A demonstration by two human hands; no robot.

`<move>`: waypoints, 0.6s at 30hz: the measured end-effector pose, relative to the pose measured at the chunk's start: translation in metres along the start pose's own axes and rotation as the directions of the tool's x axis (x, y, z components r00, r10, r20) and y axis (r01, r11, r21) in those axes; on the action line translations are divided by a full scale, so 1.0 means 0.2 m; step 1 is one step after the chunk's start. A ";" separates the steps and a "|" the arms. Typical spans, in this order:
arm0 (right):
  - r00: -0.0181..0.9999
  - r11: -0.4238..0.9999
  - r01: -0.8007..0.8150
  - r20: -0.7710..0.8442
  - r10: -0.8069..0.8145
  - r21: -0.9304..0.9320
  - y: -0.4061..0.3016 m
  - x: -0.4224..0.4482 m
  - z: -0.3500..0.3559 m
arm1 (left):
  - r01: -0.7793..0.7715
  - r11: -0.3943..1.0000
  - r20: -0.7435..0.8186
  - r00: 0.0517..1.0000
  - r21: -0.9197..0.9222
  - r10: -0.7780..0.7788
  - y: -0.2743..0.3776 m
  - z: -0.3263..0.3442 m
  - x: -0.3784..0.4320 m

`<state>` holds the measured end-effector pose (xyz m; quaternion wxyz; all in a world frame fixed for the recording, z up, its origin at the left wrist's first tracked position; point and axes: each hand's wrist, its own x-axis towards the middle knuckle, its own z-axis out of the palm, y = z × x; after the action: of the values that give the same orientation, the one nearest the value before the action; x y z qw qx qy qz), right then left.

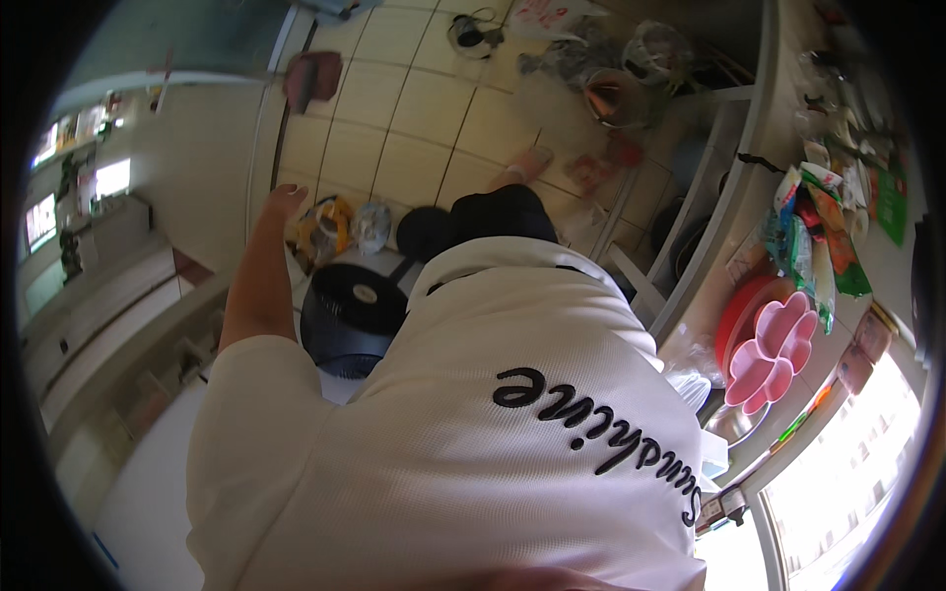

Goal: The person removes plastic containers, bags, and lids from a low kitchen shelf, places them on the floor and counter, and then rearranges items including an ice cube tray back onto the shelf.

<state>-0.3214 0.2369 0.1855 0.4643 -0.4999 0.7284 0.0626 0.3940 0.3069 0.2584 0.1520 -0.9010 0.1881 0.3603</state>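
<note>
My left hand [287,199] is at the left, beyond the end of my bare forearm, above the tiled floor. Its fingers look slightly apart, with nothing visible in them. Past it lies a dark red object [314,80], blurred. Close to the hand are a yellow and white plastic bag [325,225] and a clear plastic bag [372,227]. A black round appliance or container [353,318] stands beside my body, next to a black round object [425,233]. My right hand is out of view; on that side my white shirt and a counter show.
A counter [684,295] at the right holds a pink flower-shaped divided tray [772,354], a red basin [728,318] and colourful food packets [813,221]. Plastic bags [658,52] and a round container [613,96] are on the floor [414,103]. My foot [531,164] shows beyond my black shorts.
</note>
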 end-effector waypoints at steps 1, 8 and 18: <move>1.000 1.000 0.019 0.007 -0.019 -0.008 0.00 0.02 -0.01 | 0.047 0.999 0.037 0.998 -0.009 -0.047 -0.03 0.04 -0.06; 0.992 0.992 0.108 0.065 -0.105 -0.059 0.03 0.03 0.00 | 0.188 0.977 0.337 0.930 -0.097 -0.145 -0.25 0.37 -0.43; 0.983 0.980 0.167 0.094 -0.157 -0.107 0.06 0.02 -0.02 | 0.727 0.448 0.562 0.687 -0.521 -0.461 -0.43 0.49 -0.70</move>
<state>-0.3334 0.2375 0.1805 0.4690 -0.5803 0.6600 0.0875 0.2802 0.4548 0.3000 -0.0604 -0.8143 -0.3297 0.4738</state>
